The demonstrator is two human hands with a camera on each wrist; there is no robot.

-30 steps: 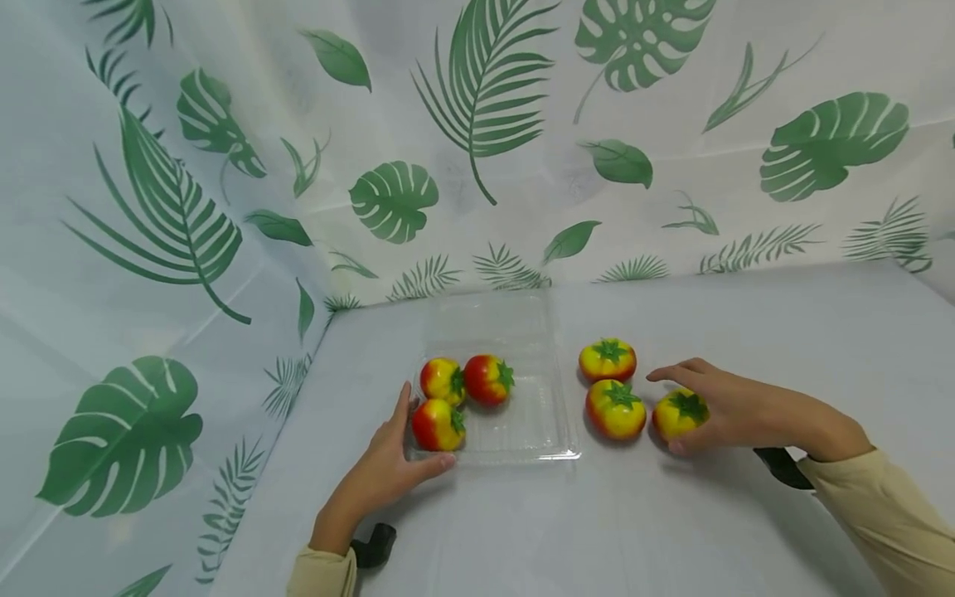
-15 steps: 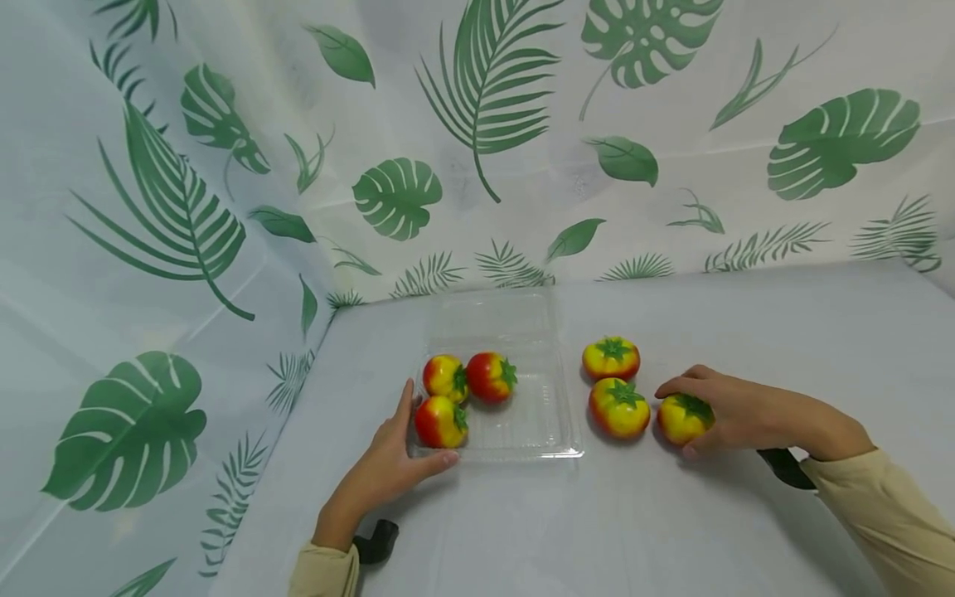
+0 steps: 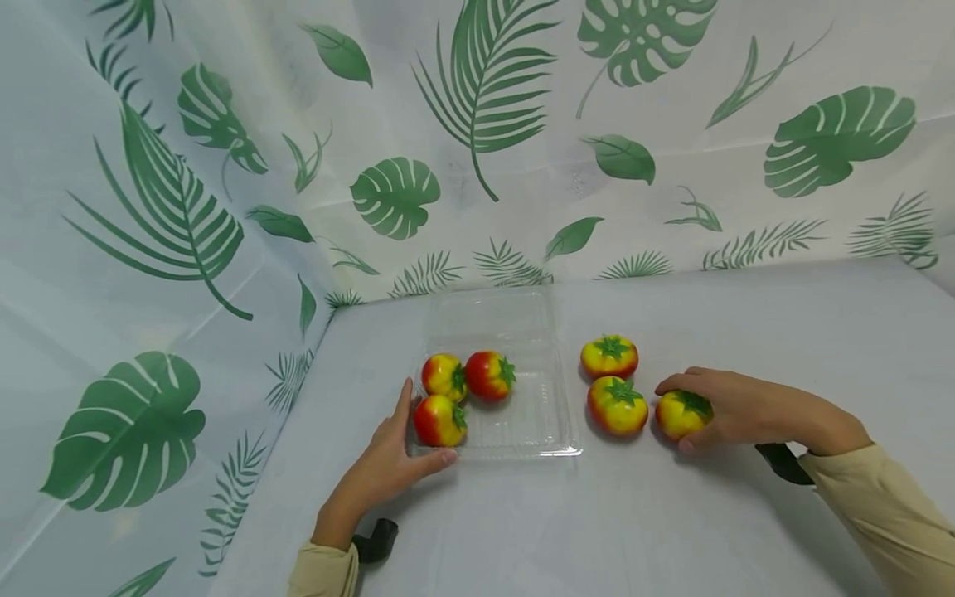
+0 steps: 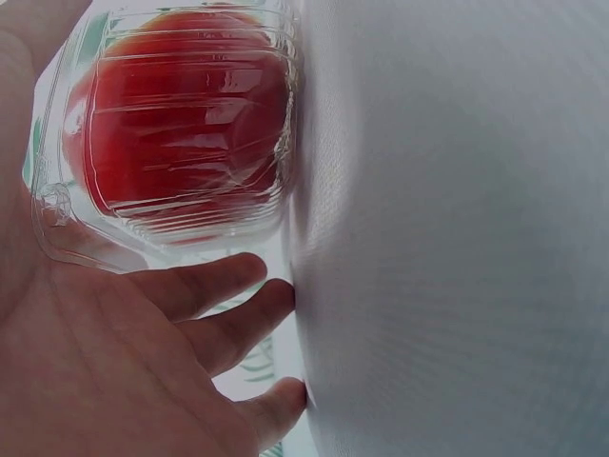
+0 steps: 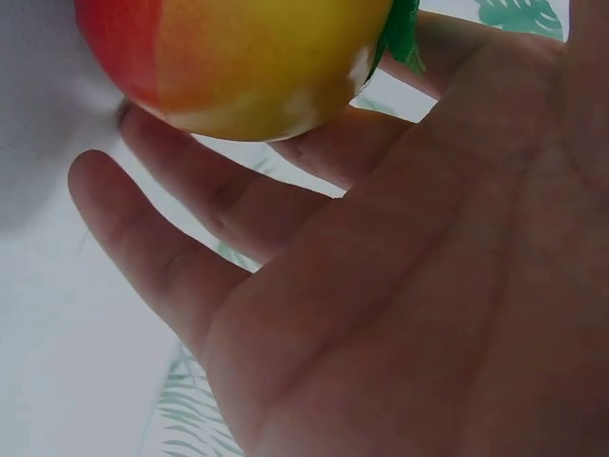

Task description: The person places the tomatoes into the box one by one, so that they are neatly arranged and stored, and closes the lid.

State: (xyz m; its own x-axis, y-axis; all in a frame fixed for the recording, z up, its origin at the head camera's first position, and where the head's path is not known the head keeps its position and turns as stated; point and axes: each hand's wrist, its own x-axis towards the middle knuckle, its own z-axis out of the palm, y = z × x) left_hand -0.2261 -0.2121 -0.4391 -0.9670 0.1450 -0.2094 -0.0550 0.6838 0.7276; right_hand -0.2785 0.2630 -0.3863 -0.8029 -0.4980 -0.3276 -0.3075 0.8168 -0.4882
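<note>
My right hand [image 3: 734, 412] holds a red-and-yellow toy tomato [image 3: 677, 414] with a green leafy top, thumb on the near side and index finger on the far side. In the right wrist view the tomato [image 5: 247, 67] sits against the fingers, the lower ones spread apart. My left hand [image 3: 388, 464] spans the near left corner of a clear plastic box [image 3: 533, 414], its fingers mostly straight along the side and its thumb along the front. Inside the box are three similar tomatoes [image 3: 488, 377], grouped at the left. Through the box wall, the left wrist view shows one tomato [image 4: 190, 114].
Two more toy tomatoes [image 3: 616, 406] stand on the white table [image 3: 567, 531] between the box and my right hand. The box's clear lid [image 3: 488, 315] lies folded back behind it. A leaf-printed curtain [image 3: 522, 166] closes off the back and left.
My right hand's thumb and index finger have closed in around the tomato. The left hand keeps its place at the box corner, and the other tomatoes stay put.
</note>
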